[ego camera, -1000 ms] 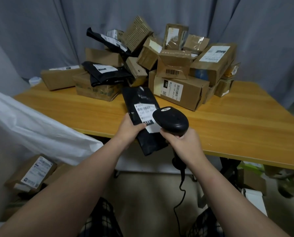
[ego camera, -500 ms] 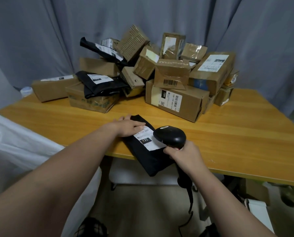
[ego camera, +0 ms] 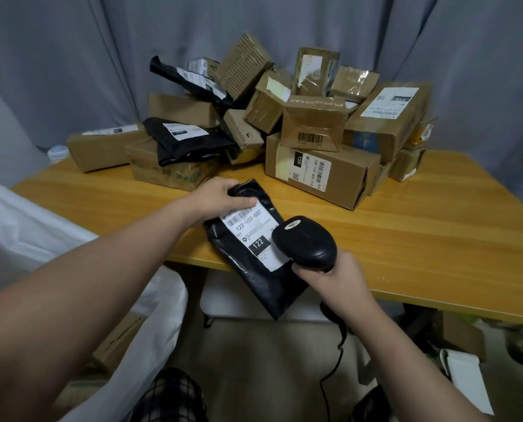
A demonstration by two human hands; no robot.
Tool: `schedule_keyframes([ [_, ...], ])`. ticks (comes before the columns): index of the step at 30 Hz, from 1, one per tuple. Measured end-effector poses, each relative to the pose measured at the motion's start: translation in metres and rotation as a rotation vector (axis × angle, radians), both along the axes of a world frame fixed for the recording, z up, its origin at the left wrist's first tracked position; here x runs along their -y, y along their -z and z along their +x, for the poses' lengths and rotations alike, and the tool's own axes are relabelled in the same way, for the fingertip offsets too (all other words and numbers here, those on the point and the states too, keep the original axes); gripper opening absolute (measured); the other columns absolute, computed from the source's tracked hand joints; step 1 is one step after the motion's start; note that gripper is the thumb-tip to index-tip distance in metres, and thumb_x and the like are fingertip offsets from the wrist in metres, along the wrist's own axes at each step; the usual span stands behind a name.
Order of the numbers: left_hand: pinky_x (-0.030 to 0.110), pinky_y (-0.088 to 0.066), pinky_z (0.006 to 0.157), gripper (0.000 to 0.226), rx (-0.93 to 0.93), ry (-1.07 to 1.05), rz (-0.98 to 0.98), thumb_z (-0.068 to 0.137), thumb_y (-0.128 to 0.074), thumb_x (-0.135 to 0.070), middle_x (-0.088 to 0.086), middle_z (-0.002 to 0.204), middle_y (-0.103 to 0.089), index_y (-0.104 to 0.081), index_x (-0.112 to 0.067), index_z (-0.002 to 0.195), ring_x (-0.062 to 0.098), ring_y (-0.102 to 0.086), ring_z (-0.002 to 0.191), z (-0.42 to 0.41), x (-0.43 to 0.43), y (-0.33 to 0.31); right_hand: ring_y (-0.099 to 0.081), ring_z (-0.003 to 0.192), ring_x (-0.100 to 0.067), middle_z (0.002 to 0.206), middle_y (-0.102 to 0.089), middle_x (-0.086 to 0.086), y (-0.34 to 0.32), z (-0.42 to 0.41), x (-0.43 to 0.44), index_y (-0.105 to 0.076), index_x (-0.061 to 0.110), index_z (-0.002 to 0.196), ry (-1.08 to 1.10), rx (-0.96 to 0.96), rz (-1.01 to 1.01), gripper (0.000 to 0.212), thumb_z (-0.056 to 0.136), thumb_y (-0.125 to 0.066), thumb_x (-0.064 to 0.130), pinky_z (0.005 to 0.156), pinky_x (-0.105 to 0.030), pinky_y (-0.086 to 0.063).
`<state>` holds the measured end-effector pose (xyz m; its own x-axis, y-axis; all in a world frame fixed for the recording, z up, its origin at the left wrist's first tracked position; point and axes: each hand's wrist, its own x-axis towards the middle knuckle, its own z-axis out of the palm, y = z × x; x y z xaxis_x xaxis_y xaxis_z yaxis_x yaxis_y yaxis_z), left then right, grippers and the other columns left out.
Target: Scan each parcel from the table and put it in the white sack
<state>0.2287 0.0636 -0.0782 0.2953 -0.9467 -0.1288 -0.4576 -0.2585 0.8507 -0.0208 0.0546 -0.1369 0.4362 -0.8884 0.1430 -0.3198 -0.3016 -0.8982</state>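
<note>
A black poly-bag parcel (ego camera: 254, 275) with a white label marked 122 lies over the table's near edge, its lower end hanging past it. My left hand (ego camera: 220, 197) grips the parcel's far end. My right hand (ego camera: 333, 278) holds a black barcode scanner (ego camera: 304, 240) whose head hovers over the label's right side. The white sack (ego camera: 35, 226) stands open at the left, below the table edge. A pile of brown boxes (ego camera: 321, 169) and black bags (ego camera: 187, 141) fills the back of the wooden table (ego camera: 437, 239).
The scanner's cable (ego camera: 333, 370) hangs down between my knees. Cardboard boxes (ego camera: 117, 339) sit on the floor beside the sack, and more boxes and white items (ego camera: 464, 379) lie under the table at right. A grey curtain hangs behind.
The parcel went from held up above the table to lying over its near edge. My left hand shifted to its far end, and the scanner moved down over the label.
</note>
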Motion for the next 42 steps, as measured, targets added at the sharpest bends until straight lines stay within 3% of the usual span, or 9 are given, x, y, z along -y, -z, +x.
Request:
schedule_keyframes([
  [5,0.025,-0.056,0.071,0.014,-0.048,0.037,-0.118,0.081,-0.075,-0.024,0.002,0.082,-0.075,-0.071,-0.014,0.09,0.014,-0.072,0.077,-0.018,-0.021,-0.036,-0.057,0.063,-0.003,0.062,-0.062,0.011,-0.022,-0.007,-0.02,-0.064,0.015,0.076,-0.107,0.135,-0.035,0.013,0.074,-0.077,0.014,0.057,-0.017,-0.044],
  [8,0.032,-0.056,0.082,0.021,-0.05,0.051,-0.086,0.081,-0.075,-0.026,0.006,0.089,-0.075,-0.073,-0.011,0.095,0.02,-0.072,0.086,-0.027,-0.031,-0.05,-0.054,0.059,-0.013,0.058,-0.059,-0.006,-0.031,-0.01,-0.032,-0.064,0.0,0.074,-0.108,0.191,-0.088,0.016,0.074,-0.077,0.01,0.056,-0.029,-0.043],
  [13,0.032,-0.054,0.083,0.019,-0.054,0.079,-0.041,0.084,-0.071,-0.025,0.008,0.091,-0.074,-0.071,-0.01,0.095,0.021,-0.07,0.087,-0.039,-0.045,-0.062,-0.056,0.055,-0.017,0.057,-0.062,-0.013,-0.038,-0.019,-0.042,-0.063,0.0,0.067,-0.111,0.119,-0.238,0.021,0.075,-0.077,0.014,0.052,-0.03,-0.043],
  [18,0.035,-0.053,0.086,0.019,-0.027,0.073,-0.045,0.085,-0.069,-0.023,0.006,0.087,-0.074,-0.071,-0.008,0.096,0.02,-0.07,0.083,-0.042,-0.053,-0.07,-0.054,0.053,-0.009,0.052,-0.058,0.0,-0.043,-0.027,-0.046,-0.061,0.007,0.063,-0.102,0.062,-0.307,0.022,0.075,-0.078,0.015,0.049,-0.018,-0.039],
  [22,0.036,-0.053,0.088,0.03,-0.002,0.072,-0.043,0.086,-0.069,-0.024,0.011,0.095,-0.073,-0.068,-0.002,0.106,0.021,-0.07,0.085,-0.043,-0.055,-0.075,-0.061,0.058,-0.016,0.058,-0.063,-0.001,-0.047,-0.03,-0.047,-0.066,0.007,0.072,-0.103,0.102,-0.314,0.015,0.074,-0.079,0.015,0.053,-0.028,-0.047],
  [28,0.037,-0.052,0.09,0.028,-0.016,0.069,-0.052,0.086,-0.069,-0.024,0.013,0.099,-0.072,-0.069,-0.005,0.105,0.024,-0.069,0.09,-0.044,-0.056,-0.077,-0.059,0.059,-0.004,0.058,-0.062,0.008,-0.047,-0.034,-0.049,-0.065,0.015,0.07,-0.109,0.104,-0.35,0.015,0.075,-0.079,0.016,0.052,-0.016,-0.043],
  [36,0.035,-0.051,0.089,0.016,-0.067,0.044,-0.066,0.088,-0.064,-0.019,0.01,0.09,-0.071,-0.069,-0.007,0.097,0.023,-0.067,0.088,-0.04,-0.056,-0.073,-0.063,0.062,-0.005,0.063,-0.066,0.01,-0.042,-0.038,-0.047,-0.071,0.011,0.085,-0.137,0.179,-0.304,0.014,0.075,-0.08,0.013,0.057,-0.026,-0.051],
  [42,0.028,-0.052,0.077,0.011,-0.066,0.015,-0.074,0.088,-0.062,-0.019,0.006,0.082,-0.071,-0.069,-0.011,0.089,0.017,-0.068,0.078,-0.036,-0.056,-0.071,-0.063,0.062,-0.005,0.065,-0.066,0.011,-0.043,-0.04,-0.044,-0.071,0.011,0.086,-0.168,0.175,-0.329,0.013,0.076,-0.079,0.012,0.057,-0.032,-0.054],
])
